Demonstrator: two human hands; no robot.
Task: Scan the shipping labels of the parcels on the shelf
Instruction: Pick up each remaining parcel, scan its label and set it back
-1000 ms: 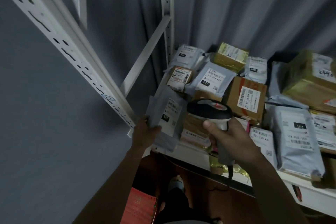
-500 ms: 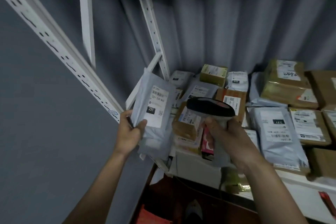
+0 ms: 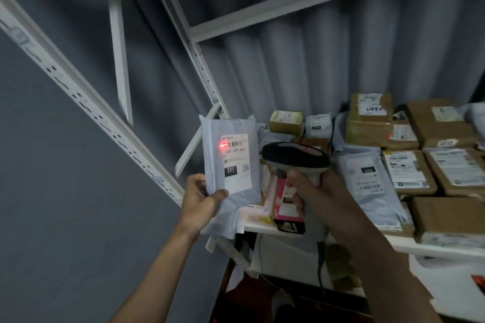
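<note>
Item 1, far left: slotted white upright (image 3: pixel 86 102) of the shelf frame, with a diagonal brace behind it. It stands just beside your left forearm; keep the elbow off it as you turn a parcel.

Item 2: left hand (image 3: pixel 202 198). Fingers and thumb are curled round the lower edge of the grey mailer (image 3: pixel 228 162), thumb on the front face. You hold the mailer upright, lifted clear of the shelf, label toward you.

Item 3: shipping label (image 3: pixel 236 161) on the mailer. The red scan spot (image 3: pixel 222 145) sits at the left end of the barcode, not across it. For a clean read, swing the beam rightward so that it crosses all the bars, hold the mailer flat and steady, and keep the thumb below the printed area.

Item 4: right hand (image 3: pixel 312 191). Fingers are clamped on the handle of the barcode scanner (image 3: pixel 295 158), whose head points left at the label. Whether the trigger is pressed cannot be told, though the red light suggests it is.

Item 5: pink box (image 3: pixel 284 202), standing at the shelf's front edge just below the scanner; it could get knocked as you move.

Item 6, right: white shelf (image 3: pixel 420 245) with the remaining parcels, namely a grey mailer marked 231 (image 3: pixel 367 178) and several brown cartons (image 3: pixel 446 215), labels mostly face-up. Some overlap, so labels may be partly hidden.
</note>
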